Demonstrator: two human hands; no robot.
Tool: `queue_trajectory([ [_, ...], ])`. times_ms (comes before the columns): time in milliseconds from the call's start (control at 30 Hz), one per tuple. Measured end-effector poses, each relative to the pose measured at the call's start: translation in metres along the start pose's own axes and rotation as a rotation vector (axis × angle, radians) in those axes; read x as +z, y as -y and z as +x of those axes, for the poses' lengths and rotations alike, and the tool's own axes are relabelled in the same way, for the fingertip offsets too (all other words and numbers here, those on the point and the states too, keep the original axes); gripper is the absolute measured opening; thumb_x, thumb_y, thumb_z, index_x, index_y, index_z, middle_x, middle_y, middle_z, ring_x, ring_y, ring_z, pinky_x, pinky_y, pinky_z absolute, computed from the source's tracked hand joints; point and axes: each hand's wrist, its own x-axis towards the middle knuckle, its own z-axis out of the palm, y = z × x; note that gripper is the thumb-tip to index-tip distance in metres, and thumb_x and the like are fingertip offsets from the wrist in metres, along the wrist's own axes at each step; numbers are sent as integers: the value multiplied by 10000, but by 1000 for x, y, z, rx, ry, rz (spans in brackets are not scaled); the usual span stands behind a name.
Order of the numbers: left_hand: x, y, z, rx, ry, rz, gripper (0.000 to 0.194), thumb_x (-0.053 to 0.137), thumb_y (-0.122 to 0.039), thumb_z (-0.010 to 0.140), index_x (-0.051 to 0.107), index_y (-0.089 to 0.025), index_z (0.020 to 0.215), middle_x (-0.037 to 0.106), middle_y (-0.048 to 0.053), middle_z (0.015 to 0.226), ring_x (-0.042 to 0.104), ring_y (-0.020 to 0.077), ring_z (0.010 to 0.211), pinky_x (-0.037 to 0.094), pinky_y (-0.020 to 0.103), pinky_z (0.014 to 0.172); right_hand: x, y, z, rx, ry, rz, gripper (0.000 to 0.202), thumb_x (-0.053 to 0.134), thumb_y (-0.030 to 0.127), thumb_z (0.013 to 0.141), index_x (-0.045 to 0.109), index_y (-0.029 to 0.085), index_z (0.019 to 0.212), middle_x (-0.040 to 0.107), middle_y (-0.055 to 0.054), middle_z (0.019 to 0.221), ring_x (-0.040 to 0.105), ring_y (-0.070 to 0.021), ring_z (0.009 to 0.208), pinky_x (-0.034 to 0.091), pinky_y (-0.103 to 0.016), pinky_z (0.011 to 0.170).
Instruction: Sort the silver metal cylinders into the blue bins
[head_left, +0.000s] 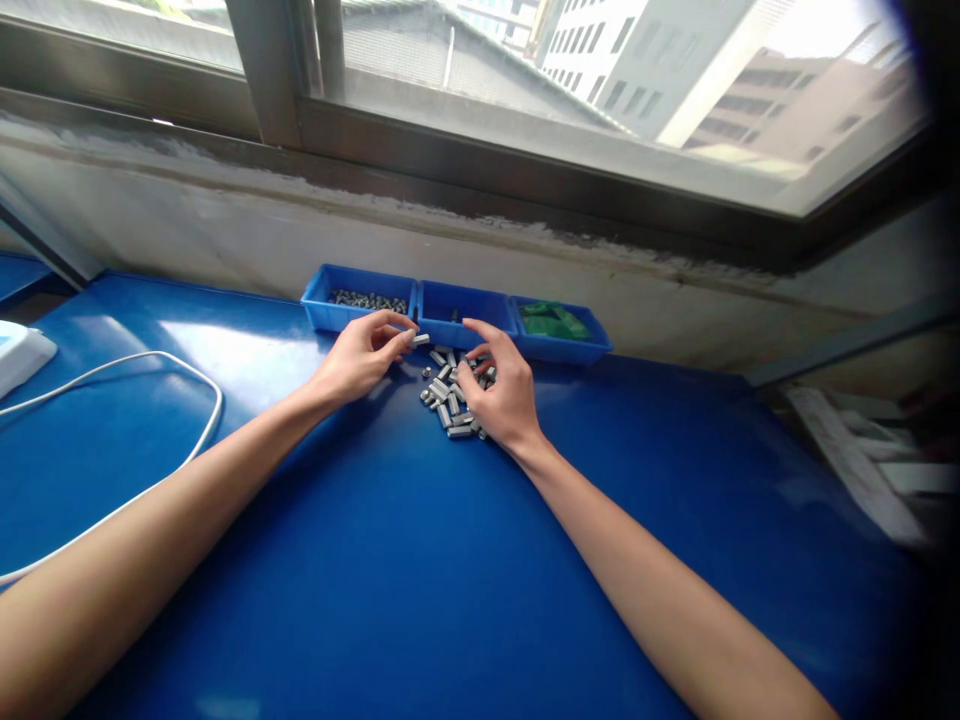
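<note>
Stretching the left forearm (187, 490) and the right forearm (645, 560) from the lower corners across a glossy blue table (420, 580). Having a white cable (220, 400) curving over the tabletop on the far side of the left forearm, with a white device (22, 355) standing at the left edge.

Bending the right hand (504, 390) over the right side of a loose heap of metal pieces (444, 400), arching the index finger up and apart from the thumb; not being able to tell about any grip there. Seeing the heap lying directly on the table between the two hands, mostly short silver rods pointing every way. Pinching one metal rod (421, 340) between the thumb and fingers of the left hand (364, 352), just beside the far left edge of the heap.

Facing a row of three blue bins close behind: small metal parts (367, 300) filling the left bin (330, 318), something small and dark sitting in the middle bin (484, 306), green packets (555, 320) lying in the right bin (562, 350). Looking past a scuffed pale wall (225, 225) and a dark window frame (480, 170) toward buildings (667, 50) outside.
</note>
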Motion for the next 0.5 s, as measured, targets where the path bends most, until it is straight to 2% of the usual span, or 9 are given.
queue_trajectory([
  [100,2,-2,0,-78,1,-135,334,696,-445,887,661,-148,1034,734,66,851,679,172,788,537,297,750,-2,1,-1,-57,12,20,441,595,98,819,630,240,1235,673,-84,1291,674,-192,879,589,-385,810],
  [233,5,-3,0,-117,-7,-191,377,705,-499,869,643,-149,993,709,39,797,656,153,733,528,284,728,-2,2,-3,-170,96,-8,227,593,108,841,691,219,1013,669,-98,1290,640,-261,1152,533,-457,1004],
  [367,5,1,0,-52,18,-78,351,665,-489,890,631,-149,972,679,27,735,649,159,706,511,280,694,0,3,-6,-247,201,-103,265,589,126,874,718,236,1078,648,-82,1356,608,-271,1163,502,-501,1043],
  [500,4,5,0,25,16,55,293,622,-412,913,616,-166,1070,672,15,738,661,166,707,521,291,695,1,4,-6,-250,262,-108,298,583,139,900,733,262,1127,705,-64,1252,601,-267,1132,530,-489,1009],
])
